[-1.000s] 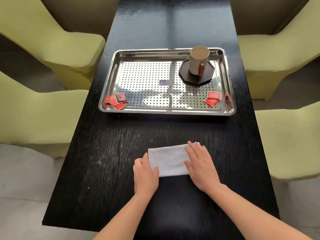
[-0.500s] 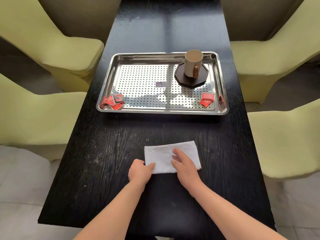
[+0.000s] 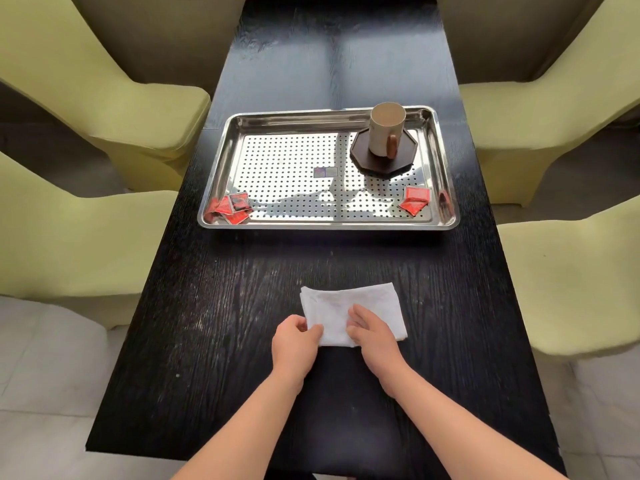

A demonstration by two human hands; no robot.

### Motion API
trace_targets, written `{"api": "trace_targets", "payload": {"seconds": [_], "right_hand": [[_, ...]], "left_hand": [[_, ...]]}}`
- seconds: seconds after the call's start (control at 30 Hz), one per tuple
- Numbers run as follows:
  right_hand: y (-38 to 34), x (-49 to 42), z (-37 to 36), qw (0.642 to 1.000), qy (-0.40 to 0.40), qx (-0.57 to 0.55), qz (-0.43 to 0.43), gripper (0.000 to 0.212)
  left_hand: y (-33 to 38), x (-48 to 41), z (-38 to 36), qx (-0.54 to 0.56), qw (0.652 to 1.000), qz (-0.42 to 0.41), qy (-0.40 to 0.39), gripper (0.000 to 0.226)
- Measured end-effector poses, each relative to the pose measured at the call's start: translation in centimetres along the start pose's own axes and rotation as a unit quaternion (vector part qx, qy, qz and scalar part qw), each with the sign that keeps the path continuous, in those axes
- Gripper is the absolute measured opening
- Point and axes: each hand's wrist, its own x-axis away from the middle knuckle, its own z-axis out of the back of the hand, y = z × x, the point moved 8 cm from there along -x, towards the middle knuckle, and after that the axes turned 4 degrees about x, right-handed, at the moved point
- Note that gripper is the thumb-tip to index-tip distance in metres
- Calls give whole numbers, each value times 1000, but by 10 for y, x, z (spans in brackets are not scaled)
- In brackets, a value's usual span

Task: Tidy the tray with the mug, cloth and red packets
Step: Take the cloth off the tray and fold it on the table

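Note:
A folded white cloth (image 3: 349, 306) lies on the black table (image 3: 221, 306), near its front edge. My left hand (image 3: 294, 344) pinches the cloth's near left corner. My right hand (image 3: 372, 336) grips its near edge with curled fingers. Farther back stands a steel perforated tray (image 3: 325, 224). A beige mug (image 3: 385, 134) with a brown handle stands upright on a dark octagonal coaster (image 3: 401, 164) in the tray's far right corner. Several red packets (image 3: 231, 207) lie in the near left corner of the tray, and two more red packets (image 3: 415, 200) lie in the near right corner.
Yellow-green chairs flank the table: two on the left (image 3: 86, 216) and two on the right (image 3: 568, 271). A small label (image 3: 325, 172) sits at the tray's centre. Pale floor tiles (image 3: 45, 393) show beyond the table's near corners.
Both hands slid back toward me along the cloth, from lying on it to taking hold of its near edge. My head view shifted slightly.

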Motion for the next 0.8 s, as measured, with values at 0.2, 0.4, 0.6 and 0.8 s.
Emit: {"api": "trace_targets", "payload": {"seconds": [0.2,0.4,0.6,0.8], "right_hand": [[-7,7,47,990,121,-75,20,41],[-3,15,103,967,216,136,18,40],[8,5,102,974,179,136,-20,38],[8,3,104,981,157,116,-12,37]], "left_hand": [[34,18,-12,-50,994,-86,35,9],[52,28,-33,-109,980,-162,41,10],[59,32,-67,-185,961,-197,60,14],[66,34,-98,-250,943,-212,48,17]]}}
